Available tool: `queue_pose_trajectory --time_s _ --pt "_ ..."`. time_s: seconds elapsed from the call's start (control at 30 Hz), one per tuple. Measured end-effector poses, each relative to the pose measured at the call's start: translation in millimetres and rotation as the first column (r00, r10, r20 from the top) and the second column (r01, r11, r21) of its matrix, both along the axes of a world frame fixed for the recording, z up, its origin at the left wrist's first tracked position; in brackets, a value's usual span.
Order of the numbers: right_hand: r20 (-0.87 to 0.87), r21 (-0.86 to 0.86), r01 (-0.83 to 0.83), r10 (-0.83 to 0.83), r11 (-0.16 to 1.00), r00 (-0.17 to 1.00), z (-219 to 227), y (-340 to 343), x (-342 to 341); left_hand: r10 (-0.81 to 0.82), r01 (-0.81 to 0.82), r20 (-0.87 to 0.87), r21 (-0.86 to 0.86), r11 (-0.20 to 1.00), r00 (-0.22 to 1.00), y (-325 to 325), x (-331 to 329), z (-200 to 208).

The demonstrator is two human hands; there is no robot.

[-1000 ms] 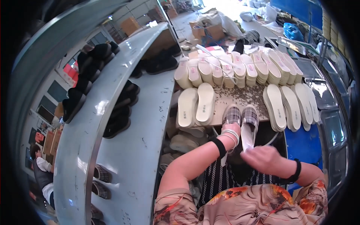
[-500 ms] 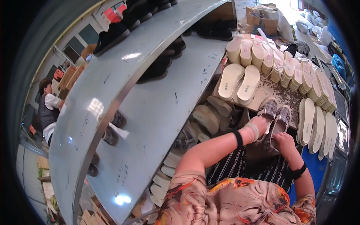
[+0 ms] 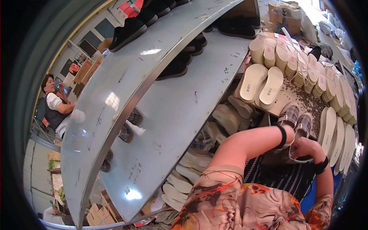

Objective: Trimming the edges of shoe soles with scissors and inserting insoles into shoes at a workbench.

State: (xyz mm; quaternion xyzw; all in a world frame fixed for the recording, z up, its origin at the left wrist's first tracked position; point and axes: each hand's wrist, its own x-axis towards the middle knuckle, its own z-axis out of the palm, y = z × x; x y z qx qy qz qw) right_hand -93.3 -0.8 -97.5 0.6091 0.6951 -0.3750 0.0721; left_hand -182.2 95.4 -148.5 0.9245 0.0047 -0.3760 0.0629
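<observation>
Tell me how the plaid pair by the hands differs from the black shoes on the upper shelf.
Pattern: the plaid pair is checked; the black shoes look plain. Handling: the plaid pair has the right hand at one shoe; the black shoes stand on the upper shelf with no hand on them. Both are low-cut shoes.

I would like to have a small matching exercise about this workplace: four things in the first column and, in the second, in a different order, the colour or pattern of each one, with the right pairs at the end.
Column one
1. Shoes at the near edge of the board
2. Bands worn on the person's arms
3. Insoles stacked on the board
4. Shelf unit on the left

Column two
A. Cream
B. Pale blue-grey
C. Plaid, with a light edge
D. Black

Right pairs: 1-C, 2-D, 3-A, 4-B
</observation>
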Motion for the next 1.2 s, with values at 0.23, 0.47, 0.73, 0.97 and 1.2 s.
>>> queue_pose_trajectory --time_s 0.23,0.47,0.73,0.97,1.2 --pt "0.430 0.242 -0.047 -0.064 0.969 0.901 -53 -4 -6 0.332 -0.362 -0.203 -0.135 0.923 0.921 22 10 3" --pt "-0.332 0.378 0.491 -0.380 0.785 0.863 14 -46 -2 0.773 -0.661 0.343 -0.402 0.634 0.534 -10 -2 34" --pt "-0.367 0.388 0.643 -0.529 0.660 0.765 37 -107 -7 0.784 -0.500 0.608 -0.644 0.578 0.123 -8 -66 7" --pt "-0.256 0.239 0.711 -0.663 0.662 0.704 24 -119 -10 0.906 -0.226 0.314 -0.940 0.255 -0.285 80 -289 140" --pt "-0.135 0.220 0.531 -0.514 0.818 0.847 5 -43 -65 0.837 -0.303 -0.011 -0.929 -0.210 -0.547 105 -415 172"
